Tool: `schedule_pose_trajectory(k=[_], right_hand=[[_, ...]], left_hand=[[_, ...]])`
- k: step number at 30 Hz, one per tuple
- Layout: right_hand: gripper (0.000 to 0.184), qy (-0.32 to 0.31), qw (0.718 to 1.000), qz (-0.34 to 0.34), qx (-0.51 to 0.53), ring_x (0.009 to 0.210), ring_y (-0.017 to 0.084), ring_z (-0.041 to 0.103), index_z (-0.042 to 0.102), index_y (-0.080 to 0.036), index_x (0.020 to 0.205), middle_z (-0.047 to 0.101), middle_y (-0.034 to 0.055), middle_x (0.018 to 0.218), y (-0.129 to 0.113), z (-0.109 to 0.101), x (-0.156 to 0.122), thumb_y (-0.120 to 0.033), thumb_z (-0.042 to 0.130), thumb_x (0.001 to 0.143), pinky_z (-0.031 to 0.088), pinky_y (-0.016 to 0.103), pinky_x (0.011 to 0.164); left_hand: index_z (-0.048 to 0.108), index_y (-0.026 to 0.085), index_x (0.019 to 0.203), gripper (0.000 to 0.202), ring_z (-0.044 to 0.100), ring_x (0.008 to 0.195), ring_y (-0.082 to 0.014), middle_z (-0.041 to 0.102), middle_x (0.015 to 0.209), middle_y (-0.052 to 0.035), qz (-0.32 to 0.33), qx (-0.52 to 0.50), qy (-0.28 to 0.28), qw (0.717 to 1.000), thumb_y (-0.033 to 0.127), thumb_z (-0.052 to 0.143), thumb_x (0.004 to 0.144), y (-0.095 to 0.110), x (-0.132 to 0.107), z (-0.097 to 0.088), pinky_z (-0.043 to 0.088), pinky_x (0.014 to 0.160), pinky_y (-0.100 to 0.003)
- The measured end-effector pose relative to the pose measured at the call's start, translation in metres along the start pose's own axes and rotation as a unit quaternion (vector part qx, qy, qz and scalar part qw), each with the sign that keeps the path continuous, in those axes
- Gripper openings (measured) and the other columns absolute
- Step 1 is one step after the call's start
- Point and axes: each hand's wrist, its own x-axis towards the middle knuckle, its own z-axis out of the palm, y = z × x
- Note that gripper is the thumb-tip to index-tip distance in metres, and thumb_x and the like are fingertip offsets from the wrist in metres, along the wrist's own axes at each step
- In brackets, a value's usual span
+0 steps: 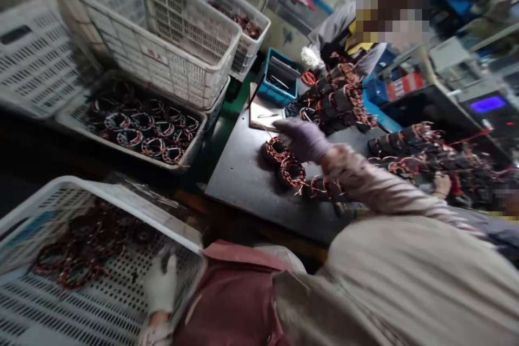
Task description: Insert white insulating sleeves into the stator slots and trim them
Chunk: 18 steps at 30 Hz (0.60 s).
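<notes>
right hand (304, 140) in purple glove hovered over two copper-wound stators (286, 165) lying on dark bench (239, 184), just apart from them; fingers bunched together, hold on any wire: cannot tell. left hand (161, 286) in white glove at rim of white plastic crate (121, 200), more stators in crate; whether clamped on rim: cannot tell. further stators heaped along bench. shallow tray (198, 143) of stators beyond crate. blue bin (275, 92) at bench's far end. co-worker's sleeve (332, 32) across bench.
</notes>
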Motion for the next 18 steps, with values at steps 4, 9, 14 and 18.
schedule_pose_trajectory(k=[4,9,14,18], right_hand=[[0.03,-0.138,0.957,0.092,-0.239,0.098,0.022,0.067,0.07,-0.011,0.108,0.072,0.0123,0.106,0.13,-0.045,-0.01,-0.006,0.056,0.082,0.051,0.039,0.092],[0.048,-0.247,0.91,0.018,-0.331,0.118,0.03,0.056,0.059,-0.018,0.13,0.057,0.0141,0.136,0.186,-0.033,-0.003,-0.015,0.062,0.082,0.048,0.043,0.095],[0.043,-0.299,0.888,0.009,-0.349,0.103,0.032,0.061,0.068,-0.01,0.113,0.064,0.0212,0.116,0.196,-0.021,0.0,-0.042,0.048,0.093,0.049,0.042,0.084],[0.06,-0.364,0.879,0.007,-0.309,0.115,0.031,0.058,0.057,-0.014,0.13,0.06,0.0177,0.129,0.21,-0.007,-0.013,-0.043,0.068,0.08,0.047,0.037,0.094]], left_hand=[[0.064,0.018,0.12,0.04,0.064,0.114,-0.0225,0.07,0.119,-0.0063,0.05,0.027,0.132,0.99,0.023,0.035,0.094,0.117,0.025,0.016,0.05,0.103,-0.038],[0.049,0.023,0.141,0.061,0.038,0.142,-0.0215,0.049,0.149,-0.0027,0.219,0.055,0.064,0.972,0.042,0.063,0.084,0.287,0.117,0.051,0.018,0.125,-0.038],[0.032,0.0,0.149,0.088,0.033,0.143,-0.0381,0.043,0.148,-0.0253,0.204,0.248,-0.035,0.946,0.04,0.068,0.079,0.347,0.175,0.102,0.011,0.122,-0.052],[0.042,-0.002,0.142,0.069,0.053,0.125,-0.0333,0.062,0.125,-0.0236,0.186,0.268,-0.055,0.944,0.022,0.063,0.08,0.341,0.187,0.103,0.008,0.122,-0.051]])
